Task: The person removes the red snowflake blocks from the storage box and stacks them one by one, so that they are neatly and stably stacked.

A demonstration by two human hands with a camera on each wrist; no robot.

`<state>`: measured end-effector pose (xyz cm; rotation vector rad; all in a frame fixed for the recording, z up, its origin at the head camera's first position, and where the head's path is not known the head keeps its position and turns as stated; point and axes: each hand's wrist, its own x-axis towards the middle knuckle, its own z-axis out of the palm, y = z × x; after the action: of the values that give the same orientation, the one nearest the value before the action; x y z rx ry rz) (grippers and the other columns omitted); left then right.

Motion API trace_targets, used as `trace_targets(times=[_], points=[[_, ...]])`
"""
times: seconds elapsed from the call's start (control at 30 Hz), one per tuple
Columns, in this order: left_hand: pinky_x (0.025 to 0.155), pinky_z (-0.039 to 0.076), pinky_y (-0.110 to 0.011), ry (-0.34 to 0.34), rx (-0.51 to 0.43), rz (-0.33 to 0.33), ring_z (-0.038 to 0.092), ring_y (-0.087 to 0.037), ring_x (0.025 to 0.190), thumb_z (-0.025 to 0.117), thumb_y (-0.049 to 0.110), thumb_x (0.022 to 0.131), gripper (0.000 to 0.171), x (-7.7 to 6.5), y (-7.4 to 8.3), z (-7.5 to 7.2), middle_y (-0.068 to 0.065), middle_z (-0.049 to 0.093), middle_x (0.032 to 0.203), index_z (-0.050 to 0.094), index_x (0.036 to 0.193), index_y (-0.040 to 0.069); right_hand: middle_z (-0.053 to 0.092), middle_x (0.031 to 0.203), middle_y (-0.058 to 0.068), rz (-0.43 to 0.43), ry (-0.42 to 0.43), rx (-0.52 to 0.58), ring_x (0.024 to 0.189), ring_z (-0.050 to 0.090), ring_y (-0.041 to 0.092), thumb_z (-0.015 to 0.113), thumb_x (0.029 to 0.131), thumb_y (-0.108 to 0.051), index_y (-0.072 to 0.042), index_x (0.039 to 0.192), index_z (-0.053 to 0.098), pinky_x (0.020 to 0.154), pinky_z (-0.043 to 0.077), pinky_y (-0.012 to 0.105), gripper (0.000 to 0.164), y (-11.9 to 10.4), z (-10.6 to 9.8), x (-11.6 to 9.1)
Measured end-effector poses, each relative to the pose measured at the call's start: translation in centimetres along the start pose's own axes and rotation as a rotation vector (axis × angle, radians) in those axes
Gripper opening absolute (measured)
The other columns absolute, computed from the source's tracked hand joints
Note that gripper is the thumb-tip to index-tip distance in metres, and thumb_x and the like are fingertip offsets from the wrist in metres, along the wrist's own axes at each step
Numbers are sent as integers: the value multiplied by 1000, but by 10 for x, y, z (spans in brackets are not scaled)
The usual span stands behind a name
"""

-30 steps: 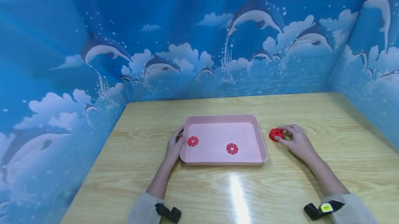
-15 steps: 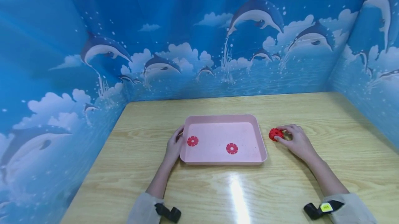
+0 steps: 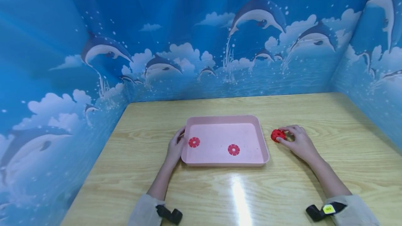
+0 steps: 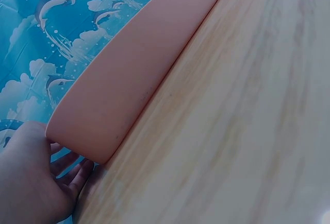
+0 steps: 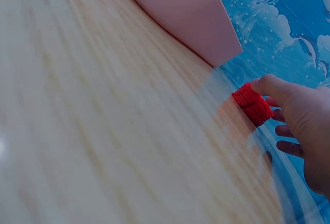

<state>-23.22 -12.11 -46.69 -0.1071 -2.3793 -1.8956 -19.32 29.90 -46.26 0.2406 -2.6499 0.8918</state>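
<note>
A pink tray (image 3: 224,165) stands on the table with two flat red notched discs lying in it, one toward the left (image 3: 194,142) and one toward the front (image 3: 233,150). Against the tray's left outer wall rests my left hand (image 3: 175,147); in the left wrist view its loosely bent fingers (image 4: 77,175) touch the wall's corner. Right of the tray, my right hand (image 3: 299,143) pinches a short stack of red notched discs (image 3: 277,135) between thumb and fingers. The right wrist view shows the stack (image 5: 252,105) standing on the table with its ridged side visible.
The wood-grain table (image 3: 150,121) reaches back to a blue curtain (image 3: 194,37) printed with dolphins, which also closes off the left and right sides. A bright light reflection lies on the table in front of the tray.
</note>
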Motion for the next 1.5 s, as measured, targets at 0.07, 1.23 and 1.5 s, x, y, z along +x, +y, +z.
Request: trace_targets(times=[0.07,1.23,1.5], points=[[98,38,-40,-3,1,-3,46,-33,116,45,2,90,43,0,0,-1,-18,46,132,46,134,2,53,102,18,1,0,2,90,45,32,72,80,-18,2,109,62,70,42,47,37,0,0,0],[98,38,-41,-6,-9,-1,45,-33,117,44,1,91,43,-1,-2,-2,-18,45,133,46,134,3,55,110,5,-218,-279,158,99,50,24,64,86,-26,-8,113,62,81,48,39,33,-168,68,60],[99,37,-42,-22,-12,-17,44,-33,119,45,5,93,42,0,-3,-1,-17,43,136,44,136,5,56,111,5,-234,-385,152,103,49,20,69,82,-22,-8,112,64,86,46,36,33,-194,110,69]])
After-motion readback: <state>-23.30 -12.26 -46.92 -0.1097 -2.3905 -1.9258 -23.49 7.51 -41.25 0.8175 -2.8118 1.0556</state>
